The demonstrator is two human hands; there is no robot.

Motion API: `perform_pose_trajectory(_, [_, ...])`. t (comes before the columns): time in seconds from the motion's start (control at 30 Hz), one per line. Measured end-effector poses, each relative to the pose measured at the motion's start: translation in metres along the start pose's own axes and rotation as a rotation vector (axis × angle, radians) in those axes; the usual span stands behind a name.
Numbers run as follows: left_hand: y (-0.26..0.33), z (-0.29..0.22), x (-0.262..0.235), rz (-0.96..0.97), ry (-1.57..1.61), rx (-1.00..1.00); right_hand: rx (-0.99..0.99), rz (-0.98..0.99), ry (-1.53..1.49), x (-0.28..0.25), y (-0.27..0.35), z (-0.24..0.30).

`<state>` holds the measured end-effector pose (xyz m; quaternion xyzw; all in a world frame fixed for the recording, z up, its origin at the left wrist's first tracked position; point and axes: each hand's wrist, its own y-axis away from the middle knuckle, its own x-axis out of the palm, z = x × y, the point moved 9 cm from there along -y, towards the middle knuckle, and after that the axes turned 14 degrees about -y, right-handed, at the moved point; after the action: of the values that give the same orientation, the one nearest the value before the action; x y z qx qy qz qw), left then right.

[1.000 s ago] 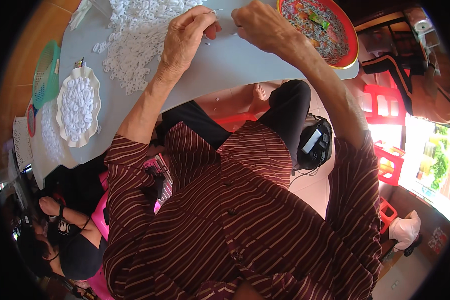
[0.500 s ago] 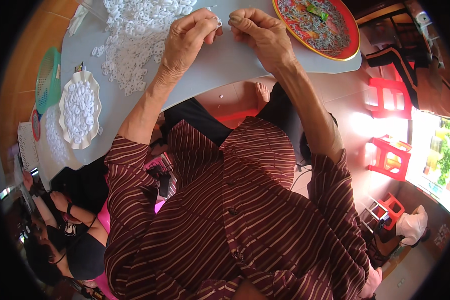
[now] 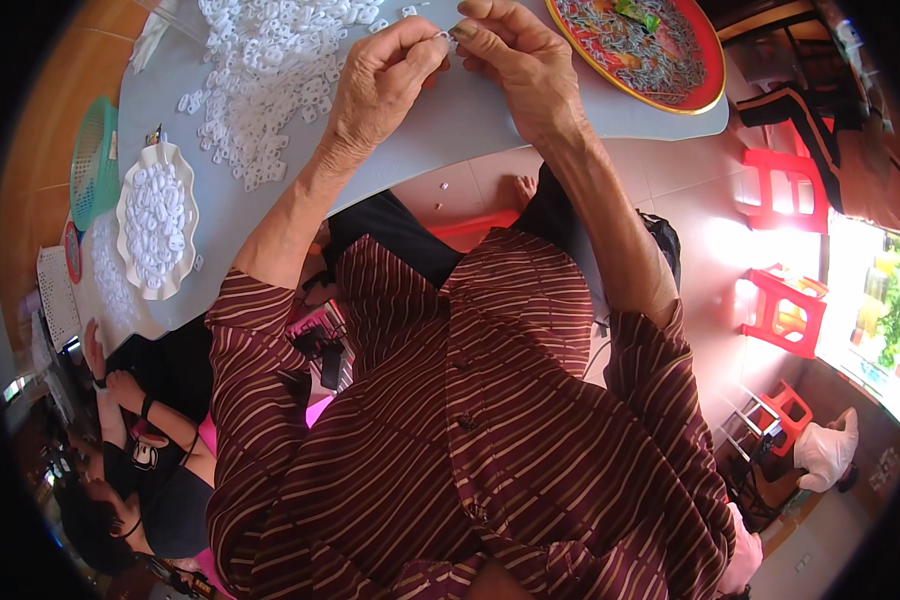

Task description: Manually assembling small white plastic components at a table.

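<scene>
My left hand (image 3: 385, 90) is closed in a pinch over the grey table. Between its thumb and forefinger is a small white plastic piece (image 3: 445, 36), mostly covered by the fingertips. Close by on the right, my right hand (image 3: 530, 85) has thumb and forefinger pinched at the piece's edge. Whatever those fingers hold is too small to make out. Beyond my left hand spreads a heap of small white plastic pieces (image 3: 260, 75) with holes in them. To the right of my right hand stands a red plate (image 3: 712, 75) with a gold rim, covered in small grey metal parts.
A wavy-edged white dish (image 3: 125, 225) of white pieces sits at the table's left, beside a green basket (image 3: 92, 165). Another person (image 3: 165, 470) sits at lower left. Red stools (image 3: 785, 190) stand on the floor at right. A green scrap (image 3: 638, 15) lies on the plate.
My right hand has come slightly closer to my left, its fingertips now at the white piece. The view has shifted a little. At lower left, the other person's arms have moved.
</scene>
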<state>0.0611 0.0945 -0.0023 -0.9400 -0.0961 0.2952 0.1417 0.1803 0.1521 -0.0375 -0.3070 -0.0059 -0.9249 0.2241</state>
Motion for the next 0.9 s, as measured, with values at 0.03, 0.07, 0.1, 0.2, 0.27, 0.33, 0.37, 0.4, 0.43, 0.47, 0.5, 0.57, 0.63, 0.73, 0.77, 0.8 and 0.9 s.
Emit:
perform_pose_trajectory(0.03, [0.000, 0.000, 0.000, -0.001, 0.000, -0.001, -0.002, -0.008, -0.010, -0.001, 0.000, 0.000])
perform_pose_trajectory(0.07, [0.000, -0.001, 0.000, 0.001, -0.003, 0.003, -0.001, -0.007, -0.009, -0.001, 0.000, 0.000])
perform_pose_trajectory(0.1, [0.000, -0.001, 0.001, 0.002, -0.006, 0.008, -0.008, -0.013, -0.021, -0.002, 0.000, -0.001])
perform_pose_trajectory(0.2, [0.000, -0.002, 0.000, -0.011, -0.010, 0.025, -0.008, -0.027, -0.043, -0.002, 0.000, -0.001])
perform_pose_trajectory(0.27, [0.000, 0.001, 0.000, -0.012, -0.008, 0.019, 0.000, -0.037, -0.053, -0.003, 0.000, -0.002])
perform_pose_trajectory(0.33, [0.001, 0.002, 0.001, -0.012, -0.007, 0.013, -0.017, -0.017, -0.030, -0.001, 0.000, -0.001])
perform_pose_trajectory(0.37, [0.001, 0.001, 0.001, -0.019, -0.005, 0.017, -0.016, -0.017, -0.030, -0.001, 0.000, -0.001])
perform_pose_trajectory(0.4, [0.001, 0.000, 0.000, -0.025, -0.004, 0.022, -0.024, -0.007, -0.036, 0.000, 0.001, 0.000])
perform_pose_trajectory(0.43, [0.001, 0.001, 0.000, -0.025, -0.005, 0.021, -0.031, 0.003, -0.041, 0.001, 0.001, 0.001])
perform_pose_trajectory(0.47, [0.001, 0.002, 0.001, -0.022, -0.014, 0.027, -0.030, 0.004, -0.041, 0.002, 0.002, 0.003])
perform_pose_trajectory(0.5, [0.001, 0.003, 0.001, -0.019, -0.023, 0.032, -0.020, 0.009, -0.037, 0.002, 0.002, 0.003])
perform_pose_trajectory(0.57, [0.001, -0.002, 0.000, -0.015, -0.009, 0.026, -0.009, 0.012, -0.033, 0.001, 0.002, 0.005])
perform_pose_trajectory(0.63, [0.001, -0.004, 0.000, -0.011, 0.005, 0.020, -0.007, 0.059, 0.076, 0.004, 0.002, 0.007])
perform_pose_trajectory(0.73, [0.001, -0.006, 0.001, 0.013, 0.031, 0.037, 0.003, 0.094, 0.108, 0.005, 0.003, 0.009])
perform_pose_trajectory(0.77, [0.002, -0.006, 0.002, 0.043, 0.013, 0.017, 0.004, 0.092, 0.110, 0.005, 0.003, 0.010])
perform_pose_trajectory(0.8, [0.003, -0.005, 0.005, 0.072, -0.005, -0.004, -0.008, 0.099, 0.146, 0.006, 0.004, 0.011])
perform_pose_trajectory(0.9, [0.004, -0.001, 0.005, 0.087, 0.005, -0.016, -0.033, 0.113, 0.236, 0.008, 0.003, 0.013])
